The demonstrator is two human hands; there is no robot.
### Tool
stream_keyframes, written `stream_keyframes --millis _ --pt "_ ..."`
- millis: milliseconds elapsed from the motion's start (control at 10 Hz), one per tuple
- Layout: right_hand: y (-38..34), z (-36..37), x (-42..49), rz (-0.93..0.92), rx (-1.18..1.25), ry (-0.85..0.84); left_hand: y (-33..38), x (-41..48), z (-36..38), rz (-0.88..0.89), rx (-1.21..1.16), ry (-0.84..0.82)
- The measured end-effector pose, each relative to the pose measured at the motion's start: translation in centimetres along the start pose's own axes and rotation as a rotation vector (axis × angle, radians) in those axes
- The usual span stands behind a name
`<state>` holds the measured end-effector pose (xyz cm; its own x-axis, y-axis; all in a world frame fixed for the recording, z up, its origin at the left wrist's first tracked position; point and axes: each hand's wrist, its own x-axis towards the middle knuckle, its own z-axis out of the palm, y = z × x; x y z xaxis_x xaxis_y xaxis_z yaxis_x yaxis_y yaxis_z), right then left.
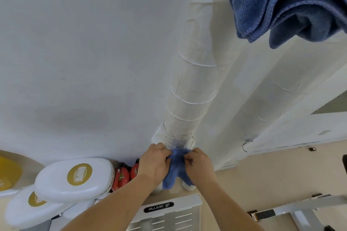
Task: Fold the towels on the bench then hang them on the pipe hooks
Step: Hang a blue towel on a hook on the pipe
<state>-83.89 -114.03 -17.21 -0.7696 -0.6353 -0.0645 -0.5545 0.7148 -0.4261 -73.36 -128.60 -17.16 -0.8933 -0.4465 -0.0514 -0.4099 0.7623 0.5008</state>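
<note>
A folded blue towel (176, 169) hangs low against the white wrapped pipe (191, 88), right under a small metal hook (179, 146). My left hand (155, 163) pinches the towel's upper left part, fingers curled. From the other side, my right hand (200, 165) pinches its upper right part. The towel's lower ends hang loose between my wrists. Another blue towel (281, 3) hangs at the top right, close to the camera.
A second wrapped pipe (262, 103) with a wire hook (246, 145) runs to the right. White boxing pads (75, 178) and red gloves (124, 176) lie at the lower left. A white metal rack (169, 212) stands below my arms, and a grey frame (300, 210) is at the lower right.
</note>
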Motion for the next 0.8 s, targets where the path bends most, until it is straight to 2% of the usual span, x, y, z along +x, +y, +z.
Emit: stream_keyframes --millis 100,200,300,400,500,600,700,800 --pt "0.6 0.6 -0.6 -0.037 0.072 0.099 -0.3 -0.3 0.9 0.025 0.043 -0.007" --pt "0.4 0.4 -1.0 -0.017 0.168 0.074 -0.1 -0.5 1.7 0.114 0.115 0.004" --pt "0.1 0.2 -1.1 0.073 0.288 0.054 -0.1 -0.5 2.6 0.041 0.076 -0.029" --pt "-0.2 0.3 -0.6 0.151 0.379 0.023 0.0 0.2 3.0 -0.187 -0.486 -0.101" --pt "-0.2 0.5 -0.1 0.197 0.382 -0.031 2.2 -0.5 1.1 -0.108 -0.068 -0.005" --pt "-0.2 0.5 -0.3 0.225 0.398 -0.032 2.4 -0.7 1.1 -0.113 -0.113 0.073" --pt "-0.3 0.1 -0.6 0.2 0.373 -0.077 2.4 -0.5 0.9 -0.098 -0.139 0.006" --pt "-0.2 0.1 -0.4 0.088 0.216 -0.076 1.6 -0.3 0.4 -0.035 -0.148 -0.038"
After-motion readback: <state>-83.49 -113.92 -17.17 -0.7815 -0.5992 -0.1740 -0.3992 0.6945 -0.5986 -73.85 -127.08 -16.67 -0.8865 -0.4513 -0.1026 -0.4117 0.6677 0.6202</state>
